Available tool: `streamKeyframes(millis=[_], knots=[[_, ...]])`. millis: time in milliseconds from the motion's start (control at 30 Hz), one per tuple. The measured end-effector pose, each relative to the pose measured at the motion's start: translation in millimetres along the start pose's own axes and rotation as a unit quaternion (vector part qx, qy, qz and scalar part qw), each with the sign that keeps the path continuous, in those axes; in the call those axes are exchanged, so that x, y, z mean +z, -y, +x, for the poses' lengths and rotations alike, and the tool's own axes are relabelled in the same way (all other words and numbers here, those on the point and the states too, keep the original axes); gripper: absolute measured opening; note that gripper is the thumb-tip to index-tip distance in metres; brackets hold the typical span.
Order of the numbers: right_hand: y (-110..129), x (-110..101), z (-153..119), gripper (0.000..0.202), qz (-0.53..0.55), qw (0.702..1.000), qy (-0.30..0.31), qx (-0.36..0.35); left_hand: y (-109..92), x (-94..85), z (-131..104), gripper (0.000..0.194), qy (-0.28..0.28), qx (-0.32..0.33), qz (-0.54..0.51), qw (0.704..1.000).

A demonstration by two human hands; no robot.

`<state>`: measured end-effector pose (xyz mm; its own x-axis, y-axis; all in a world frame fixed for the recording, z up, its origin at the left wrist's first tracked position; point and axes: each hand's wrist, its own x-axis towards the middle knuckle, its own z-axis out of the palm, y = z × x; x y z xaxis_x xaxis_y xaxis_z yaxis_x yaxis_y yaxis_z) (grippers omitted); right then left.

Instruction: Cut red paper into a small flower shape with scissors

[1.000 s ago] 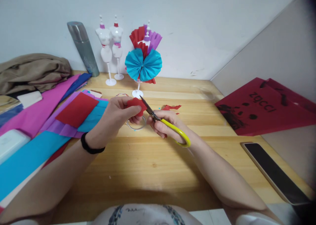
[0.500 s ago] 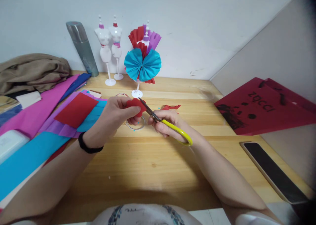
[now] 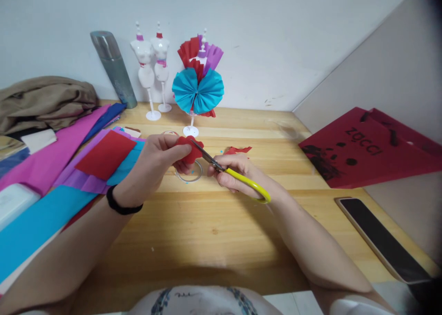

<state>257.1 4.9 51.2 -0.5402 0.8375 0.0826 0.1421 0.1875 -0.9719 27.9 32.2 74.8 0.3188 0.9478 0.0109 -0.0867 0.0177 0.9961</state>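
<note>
A small red paper piece with a wavy, petal-like edge (image 3: 192, 154) is pinched between the thumb and fingers of my left hand (image 3: 164, 156). My right hand (image 3: 238, 170) grips yellow-handled scissors (image 3: 247, 183), whose dark blades point up and left. The blade tips lie over the red piece, close to my left thumb; whether the paper sits between the blades I cannot tell. Under the hands a thin ring (image 3: 193, 179) rests on the wooden table (image 3: 214, 241). Red paper scraps (image 3: 240, 149) lie just behind my right hand.
Behind stand two white mannequins (image 3: 147, 78) and another dressed in pleated paper with a blue bow (image 3: 198, 91). A bottle (image 3: 115, 71) leans against the wall. Coloured paper sheets (image 3: 105, 156) and brown cloth (image 3: 48, 98) cover the left; a red bag (image 3: 373, 154) and phone (image 3: 381, 236) are at right.
My left hand and the red paper have shifted slightly left, and the scissor tips now reach further over the paper. The view has moved a little.
</note>
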Motion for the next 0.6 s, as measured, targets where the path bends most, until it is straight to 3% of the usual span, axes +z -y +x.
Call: streamKeyframes(millis=[600], knots=[[-0.6, 0.2, -0.6, 0.059, 0.001, 1.000, -0.001, -0.006, 0.5, 1.5, 1.2, 0.019, 0.001, 0.003, -0.006, 1.000]])
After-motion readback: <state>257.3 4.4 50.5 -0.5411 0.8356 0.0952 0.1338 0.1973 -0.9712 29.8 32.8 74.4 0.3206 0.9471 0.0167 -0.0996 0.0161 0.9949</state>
